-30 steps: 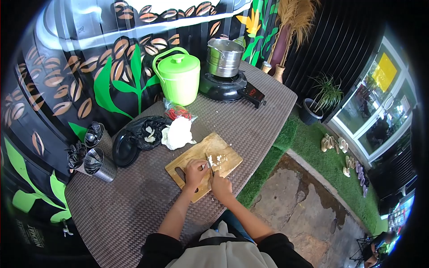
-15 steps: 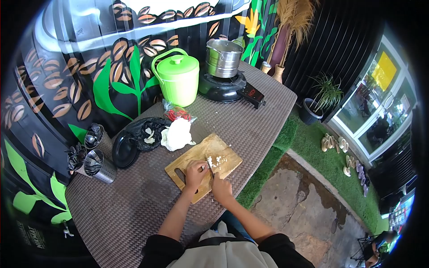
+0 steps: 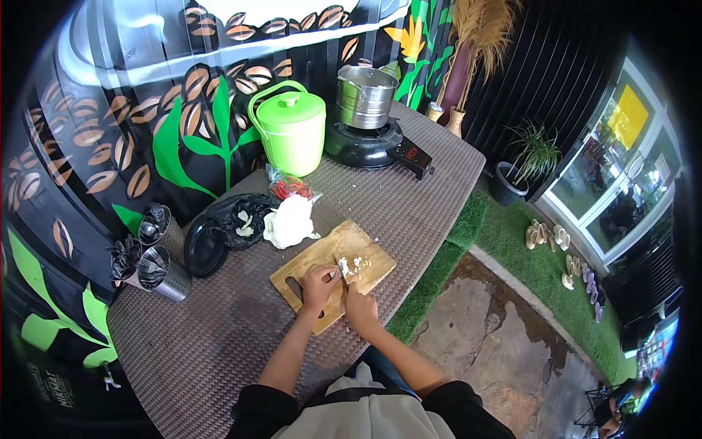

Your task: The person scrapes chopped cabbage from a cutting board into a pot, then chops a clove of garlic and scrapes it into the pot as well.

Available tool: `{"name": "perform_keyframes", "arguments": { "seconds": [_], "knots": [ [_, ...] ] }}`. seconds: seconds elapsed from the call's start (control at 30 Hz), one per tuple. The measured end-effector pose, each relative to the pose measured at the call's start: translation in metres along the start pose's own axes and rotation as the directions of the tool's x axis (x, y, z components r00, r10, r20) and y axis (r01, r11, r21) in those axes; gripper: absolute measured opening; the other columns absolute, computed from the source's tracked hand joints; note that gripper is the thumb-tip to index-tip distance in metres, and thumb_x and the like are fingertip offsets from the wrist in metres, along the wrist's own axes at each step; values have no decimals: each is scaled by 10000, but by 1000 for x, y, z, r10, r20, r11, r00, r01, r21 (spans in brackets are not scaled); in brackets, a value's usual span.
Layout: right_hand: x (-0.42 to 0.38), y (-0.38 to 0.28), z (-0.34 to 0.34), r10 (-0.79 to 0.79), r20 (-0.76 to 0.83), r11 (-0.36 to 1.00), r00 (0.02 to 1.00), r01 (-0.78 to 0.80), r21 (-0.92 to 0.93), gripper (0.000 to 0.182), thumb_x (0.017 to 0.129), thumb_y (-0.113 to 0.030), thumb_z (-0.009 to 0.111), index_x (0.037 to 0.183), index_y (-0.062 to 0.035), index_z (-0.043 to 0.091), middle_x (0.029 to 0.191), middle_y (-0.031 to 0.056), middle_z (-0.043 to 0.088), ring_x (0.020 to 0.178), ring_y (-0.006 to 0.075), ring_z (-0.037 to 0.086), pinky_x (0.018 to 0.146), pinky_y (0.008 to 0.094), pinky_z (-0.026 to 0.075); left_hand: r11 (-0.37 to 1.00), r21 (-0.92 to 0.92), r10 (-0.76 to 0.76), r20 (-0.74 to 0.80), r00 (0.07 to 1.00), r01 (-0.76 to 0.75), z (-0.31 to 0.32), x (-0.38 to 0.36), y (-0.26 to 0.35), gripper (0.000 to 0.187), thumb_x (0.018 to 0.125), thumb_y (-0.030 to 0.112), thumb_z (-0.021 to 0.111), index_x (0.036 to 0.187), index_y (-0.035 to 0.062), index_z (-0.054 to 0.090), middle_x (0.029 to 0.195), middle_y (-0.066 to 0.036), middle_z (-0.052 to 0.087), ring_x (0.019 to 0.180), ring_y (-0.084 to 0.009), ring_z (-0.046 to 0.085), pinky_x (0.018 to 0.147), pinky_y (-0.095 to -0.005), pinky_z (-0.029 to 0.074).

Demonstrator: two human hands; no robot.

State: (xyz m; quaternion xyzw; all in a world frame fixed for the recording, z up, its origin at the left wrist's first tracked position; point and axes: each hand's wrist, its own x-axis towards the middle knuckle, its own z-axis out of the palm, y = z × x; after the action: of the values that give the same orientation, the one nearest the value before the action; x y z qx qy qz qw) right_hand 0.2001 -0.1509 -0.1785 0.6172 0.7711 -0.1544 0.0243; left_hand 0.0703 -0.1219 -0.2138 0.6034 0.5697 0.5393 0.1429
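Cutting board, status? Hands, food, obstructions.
Right hand gripping knife. Left hand over cutting board, hold unclear. Chopped white pieces scattered on board. Possible obstruction: left hand, close to knife.

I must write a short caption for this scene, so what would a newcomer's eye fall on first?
Probably the bright lime-green lidded bucket, near the painted wall, beside a metal pot on a black stove. Next, perhaps, the wooden cutting board near the table's front edge, where the right hand grips a knife, the left hand is close beside it, and small white pieces lie scattered.
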Motion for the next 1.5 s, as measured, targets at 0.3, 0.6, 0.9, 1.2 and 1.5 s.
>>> {"name": "perform_keyframes", "arguments": {
  "seconds": [0.3, 0.6, 0.9, 1.2, 1.5],
  "knots": [
    [33, 14, -42, -251, 35, 968, 967, 252, -19, 257, 824, -216, 588, 937, 14, 617, 952, 196, 645, 815, 307, 675, 674, 398, 545, 1000, 25, 6, 8, 1000, -7, -1, -1, -1, 99, 709, 62, 710, 801, 24, 701, 849, -97, 686, 833, -256, 628, 753, -342, 501],
    [26, -3, 6, -77, -243, 996, 967, 88, 34, 247, 888, -231, 499, 946, 9, 500, 733, 167, 659, 682, 309, 680, 581, 412, 547, 1000, 24, 20, -27, 999, -19, 1, -3, -3, 108, 703, 70, 717, 801, 28, 702, 844, -104, 684, 827, -257, 630, 754, -347, 500],
    [4, 15, -10, -81, -89, 996, 993, 84, 39, 266, 875, -217, 513, 1031, -11, 452, 773, 197, 663, 750, 338, 675, 647, 440, 536, 1000, -3, -4, -17, 1000, 4, 1, -1, -1, 113, 695, 56, 718, 804, 27, 703, 853, -109, 684, 848, -259, 626, 771, -348, 495],
    [-8, 19, -19, -54, -146, 974, 988, 85, 212, 305, 935, -303, 446, 976, -1, 430, 719, 246, 630, 684, 433, 631, 617, 506, 509, 984, 166, 70, -34, 997, -64, -4, 2, 9, 152, 713, 79, 710, 850, 16, 699, 865, -122, 660, 977, -303, 557, 1019, -433, 363],
    [-16, 13, -9, -63, -173, 982, 983, 92, 165, 304, 930, -306, 466, 961, -6, 429, 682, 238, 621, 666, 430, 629, 606, 508, 506, 991, 118, 67, -47, 997, -61, 1, 0, 1, 117, 734, 79, 705, 824, 6, 688, 834, -124, 640, 891, -301, 577, 1009, -447, 375]
  ]
}}
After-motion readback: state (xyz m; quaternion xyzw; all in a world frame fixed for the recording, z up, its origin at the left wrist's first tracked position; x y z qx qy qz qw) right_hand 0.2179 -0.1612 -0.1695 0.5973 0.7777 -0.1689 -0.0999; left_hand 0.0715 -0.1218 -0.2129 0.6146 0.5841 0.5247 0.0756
